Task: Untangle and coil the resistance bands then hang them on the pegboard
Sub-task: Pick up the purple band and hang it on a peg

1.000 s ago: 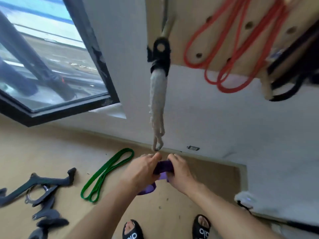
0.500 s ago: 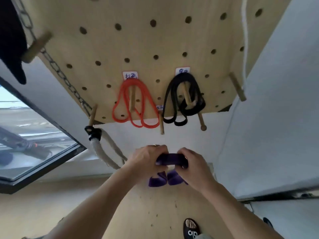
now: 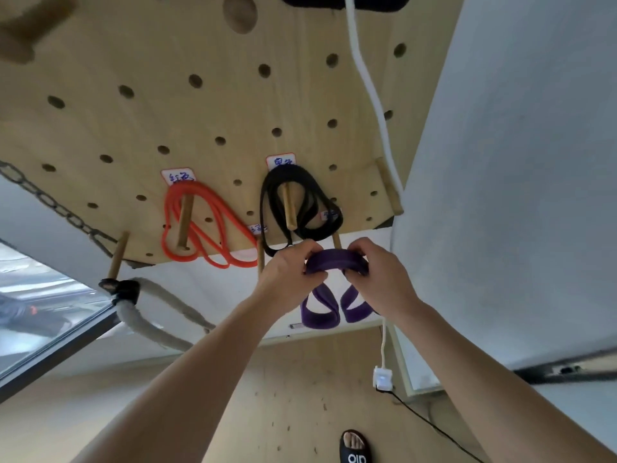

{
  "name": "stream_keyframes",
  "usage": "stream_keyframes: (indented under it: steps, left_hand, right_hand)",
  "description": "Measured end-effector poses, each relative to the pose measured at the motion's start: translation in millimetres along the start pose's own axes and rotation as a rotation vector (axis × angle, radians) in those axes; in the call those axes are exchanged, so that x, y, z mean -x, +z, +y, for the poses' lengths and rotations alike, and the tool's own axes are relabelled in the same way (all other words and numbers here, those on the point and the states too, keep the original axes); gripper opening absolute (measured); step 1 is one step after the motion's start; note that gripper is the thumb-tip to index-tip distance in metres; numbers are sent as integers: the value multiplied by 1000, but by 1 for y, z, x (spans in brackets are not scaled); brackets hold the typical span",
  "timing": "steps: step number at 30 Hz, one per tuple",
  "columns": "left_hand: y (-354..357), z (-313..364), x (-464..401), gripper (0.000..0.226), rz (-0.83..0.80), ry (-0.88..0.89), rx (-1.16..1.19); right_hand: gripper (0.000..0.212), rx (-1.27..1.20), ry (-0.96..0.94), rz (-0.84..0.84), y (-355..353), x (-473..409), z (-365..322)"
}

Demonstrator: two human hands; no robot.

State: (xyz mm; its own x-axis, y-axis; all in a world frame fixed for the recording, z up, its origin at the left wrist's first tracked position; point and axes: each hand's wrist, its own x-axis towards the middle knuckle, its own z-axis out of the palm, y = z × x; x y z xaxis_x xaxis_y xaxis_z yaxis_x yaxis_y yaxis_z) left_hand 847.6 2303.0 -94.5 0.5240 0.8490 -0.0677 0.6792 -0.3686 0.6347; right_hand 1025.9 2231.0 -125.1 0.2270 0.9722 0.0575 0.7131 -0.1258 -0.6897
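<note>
Both my hands hold a coiled purple resistance band (image 3: 334, 262) just below the bottom edge of the wooden pegboard (image 3: 200, 128). My left hand (image 3: 288, 272) grips its left end and my right hand (image 3: 380, 275) its right end; two purple loops hang down between them. A red band (image 3: 203, 225) hangs coiled on one peg, a black band (image 3: 300, 202) on the peg to its right. A short peg (image 3: 336, 241) pokes out just above the purple band, partly hidden by my hands.
A thick grey rope (image 3: 153, 315) with a black end hangs from a peg at the lower left, next to a chain (image 3: 53, 203). A white cord (image 3: 370, 95) runs down the board's right side to a white plug (image 3: 383, 379). White wall at right, window at left.
My view has swung up from the floor to the pegboard. Both hands have lifted the purple band from waist height up to the board's bottom edge.
</note>
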Motion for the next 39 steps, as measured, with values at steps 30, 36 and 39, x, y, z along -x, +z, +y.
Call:
stream_keyframes:
  steps: [30,36,39]
  left_hand:
    - [68,-19,-65,32,173,-102,-307]
    - [69,-20,-67,33,194,-131,-312]
    - [74,-18,-65,36,186,-168,-295]
  right_hand:
    - [17,76,11,-44,40,-70,45]
    - [12,19,24,-95,40,-80,42]
    - [4,11,30,-126,41,-84,45]
